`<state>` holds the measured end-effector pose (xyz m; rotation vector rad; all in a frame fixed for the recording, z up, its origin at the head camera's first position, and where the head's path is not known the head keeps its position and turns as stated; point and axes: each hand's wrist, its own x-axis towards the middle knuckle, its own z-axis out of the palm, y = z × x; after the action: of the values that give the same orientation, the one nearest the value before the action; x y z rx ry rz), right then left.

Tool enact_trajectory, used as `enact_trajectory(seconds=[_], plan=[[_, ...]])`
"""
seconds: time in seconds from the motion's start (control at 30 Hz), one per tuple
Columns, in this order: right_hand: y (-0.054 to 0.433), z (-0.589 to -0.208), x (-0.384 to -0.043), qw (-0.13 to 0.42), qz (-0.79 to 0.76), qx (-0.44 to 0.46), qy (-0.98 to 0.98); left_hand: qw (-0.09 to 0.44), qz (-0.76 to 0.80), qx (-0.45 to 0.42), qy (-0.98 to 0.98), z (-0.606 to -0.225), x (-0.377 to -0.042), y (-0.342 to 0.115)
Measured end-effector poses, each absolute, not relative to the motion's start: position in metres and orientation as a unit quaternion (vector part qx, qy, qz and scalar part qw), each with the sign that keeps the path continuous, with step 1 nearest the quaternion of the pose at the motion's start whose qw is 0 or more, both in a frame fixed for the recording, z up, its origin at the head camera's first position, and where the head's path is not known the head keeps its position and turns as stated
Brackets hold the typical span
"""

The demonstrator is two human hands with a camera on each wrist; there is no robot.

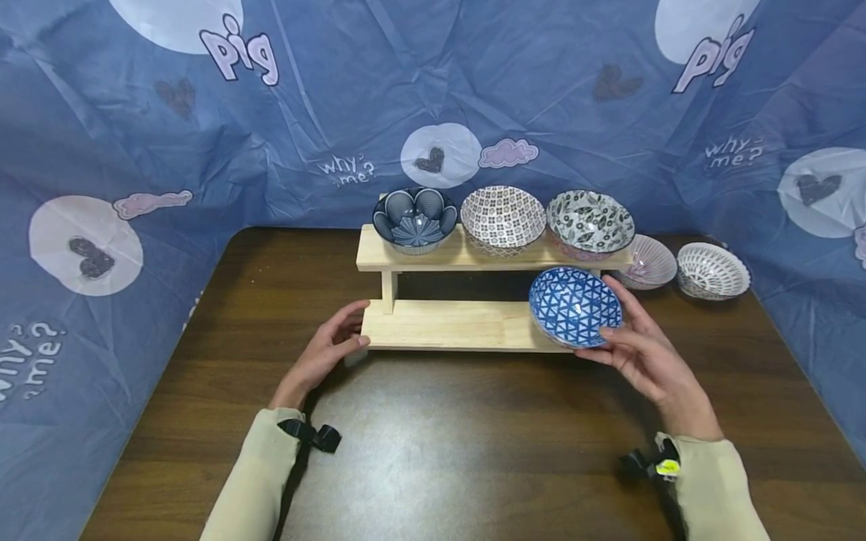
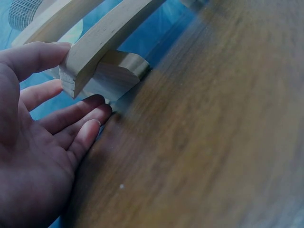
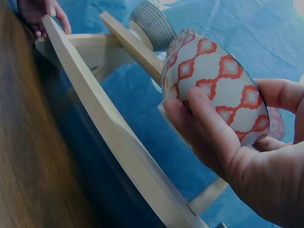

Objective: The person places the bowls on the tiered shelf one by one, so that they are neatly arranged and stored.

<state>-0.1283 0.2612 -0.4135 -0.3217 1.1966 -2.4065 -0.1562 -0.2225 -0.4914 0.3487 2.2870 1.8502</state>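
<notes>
My right hand grips a bowl by its right side, the thumb over the rim and fingers underneath. Blue-and-white triangles cover its inside; in the right wrist view, the bowl's outside has red diamond shapes on white. It is tilted at the right end of the lower board of a two-step wooden stand; whether it touches the board, I cannot tell. My left hand holds the left end of that board, thumb at the front corner and a finger at the back one.
On the upper board stand a dark blue bowl, a brown-patterned bowl and a leaf-patterned bowl. Right of the stand, a pinkish striped bowl and a grey-and-white bowl sit on the brown table. A blue cloth hangs behind.
</notes>
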Motion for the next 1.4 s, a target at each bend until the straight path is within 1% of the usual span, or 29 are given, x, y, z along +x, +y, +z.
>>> enact_trajectory(seconds=[0.23,0.63,1.4], plan=[[0.242,-0.411,-0.13,0.221,-0.856,-0.113,0.453,0.089,0.626,0.121,0.765,-0.493,-0.157,-0.222],[0.215,-0.415,-0.135,0.257,-0.843,-0.117,0.457,0.091,0.622,0.118,0.769,-0.492,-0.157,-0.222],[0.165,-0.421,-0.144,0.271,-0.817,-0.108,0.498,0.095,0.618,0.114,0.772,-0.491,-0.157,-0.223]])
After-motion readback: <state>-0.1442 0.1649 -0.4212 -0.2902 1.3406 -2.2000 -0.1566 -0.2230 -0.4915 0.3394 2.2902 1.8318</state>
